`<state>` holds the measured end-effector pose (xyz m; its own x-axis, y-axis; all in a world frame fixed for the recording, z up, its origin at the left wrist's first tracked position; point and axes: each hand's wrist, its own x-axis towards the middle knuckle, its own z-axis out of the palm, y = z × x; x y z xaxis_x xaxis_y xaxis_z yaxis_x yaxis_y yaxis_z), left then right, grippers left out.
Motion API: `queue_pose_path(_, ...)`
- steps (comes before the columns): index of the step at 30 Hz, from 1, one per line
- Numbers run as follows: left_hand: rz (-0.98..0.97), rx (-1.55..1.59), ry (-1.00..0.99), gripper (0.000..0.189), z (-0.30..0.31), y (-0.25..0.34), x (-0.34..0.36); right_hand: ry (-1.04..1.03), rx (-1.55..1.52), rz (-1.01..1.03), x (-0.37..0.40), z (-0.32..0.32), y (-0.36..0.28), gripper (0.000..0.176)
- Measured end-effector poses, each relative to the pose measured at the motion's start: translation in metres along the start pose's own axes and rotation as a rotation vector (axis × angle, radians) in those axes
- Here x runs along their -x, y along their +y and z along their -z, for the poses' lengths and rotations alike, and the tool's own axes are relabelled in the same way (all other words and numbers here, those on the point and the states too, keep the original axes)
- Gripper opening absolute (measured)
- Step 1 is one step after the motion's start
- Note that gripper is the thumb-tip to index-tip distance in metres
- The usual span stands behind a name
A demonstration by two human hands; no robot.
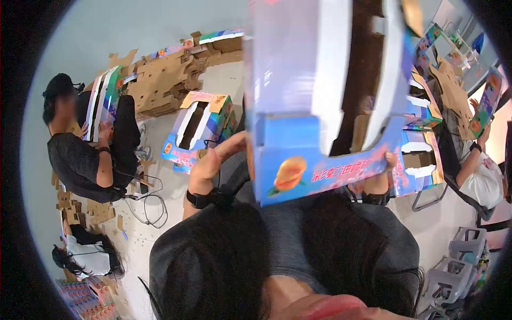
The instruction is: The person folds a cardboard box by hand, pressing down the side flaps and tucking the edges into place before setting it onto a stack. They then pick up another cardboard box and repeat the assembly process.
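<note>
Carton (pixel 333 90) is being held up, right hand (pixel 391 161) gripping its lower right edge, left hand (pixel 220 152) half-curling at its left, hold hidden; moving it is likely needing both.

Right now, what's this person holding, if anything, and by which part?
A peach-printed cardboard carton: the right hand grips its lower right edge; the left hand is at its left side, its exact hold hidden.
</note>
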<state>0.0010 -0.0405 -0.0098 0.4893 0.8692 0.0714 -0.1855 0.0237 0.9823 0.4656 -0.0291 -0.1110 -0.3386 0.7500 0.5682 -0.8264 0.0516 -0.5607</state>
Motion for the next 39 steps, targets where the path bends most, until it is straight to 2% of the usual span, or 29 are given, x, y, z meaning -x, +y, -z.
queue_pose_path(1, -0.090, -0.067, -0.129, 0.117, 0.000, 0.008, -0.010, 0.043, 0.015, 0.063, 0.007, 0.000, -0.009, 0.052)
queue_pose_path(2, -0.093, -0.157, -0.178, 0.121, 0.001, 0.020, -0.017, 0.114, 0.053, 0.136, 0.011, -0.007, -0.017, 0.052)
queue_pose_path(5, -0.148, -0.180, -0.156, 0.127, -0.003, 0.010, -0.027, 0.577, 0.342, 0.505, 0.029, -0.023, -0.050, 0.044)
queue_pose_path(7, -0.158, -0.121, -0.197, 0.127, 0.003, 0.002, -0.034, 0.735, 0.496, 0.640, 0.045, -0.024, -0.080, 0.042)
queue_pose_path(8, -0.165, -0.095, -0.216, 0.127, 0.006, -0.002, -0.036, 0.696, 0.538, 0.652, 0.058, -0.019, -0.103, 0.044)
queue_pose_path(9, -0.174, -0.067, -0.216, 0.122, 0.006, -0.003, -0.036, 0.768, 0.642, 0.719, 0.051, -0.031, -0.109, 0.046)
queue_pose_path(10, -0.175, -0.109, -0.213, 0.120, 0.006, -0.001, -0.037, 0.852, 0.748, 0.780, 0.044, -0.043, -0.114, 0.048)
queue_pose_path(11, -0.174, -0.152, -0.211, 0.118, 0.005, 0.003, -0.037, 1.050, 0.917, 0.894, 0.013, -0.083, -0.104, 0.049)
queue_pose_path(13, -0.170, -0.215, -0.205, 0.114, 0.007, 0.006, -0.037, 1.223, 1.082, 0.978, 0.003, -0.103, -0.103, 0.054)
queue_pose_path(15, -0.164, -0.249, -0.201, 0.111, 0.011, 0.006, -0.037, 1.134, 0.995, 0.894, 0.034, -0.094, -0.129, 0.058)
queue_pose_path(17, -0.158, -0.182, -0.199, 0.116, 0.011, 0.006, -0.035, 0.981, 0.747, 0.744, 0.074, -0.080, -0.153, 0.060)
queue_pose_path(21, -0.186, 0.150, -0.302, 0.126, 0.031, -0.012, -0.043, 1.172, 0.631, 0.655, 0.061, -0.093, -0.137, 0.060)
queue_pose_path(24, -0.198, 0.271, -0.244, 0.134, 0.043, -0.022, -0.043, 1.252, 0.594, 0.609, 0.072, -0.082, -0.125, 0.061)
queue_pose_path(27, -0.212, 0.347, -0.216, 0.132, 0.051, -0.027, -0.041, 1.333, 0.416, 0.561, 0.075, -0.089, -0.107, 0.060)
queue_pose_path(33, -0.221, 0.391, -0.218, 0.127, 0.053, -0.031, -0.042, 1.286, 0.455, 0.530, 0.093, -0.068, -0.107, 0.061)
queue_pose_path(36, -0.215, 0.405, -0.232, 0.126, 0.055, -0.033, -0.047, 1.237, 0.545, 0.583, 0.121, -0.042, -0.120, 0.055)
queue_pose_path(39, -0.202, 0.393, -0.230, 0.124, 0.054, -0.035, -0.048, 1.296, 0.683, 0.624, 0.134, -0.030, -0.126, 0.049)
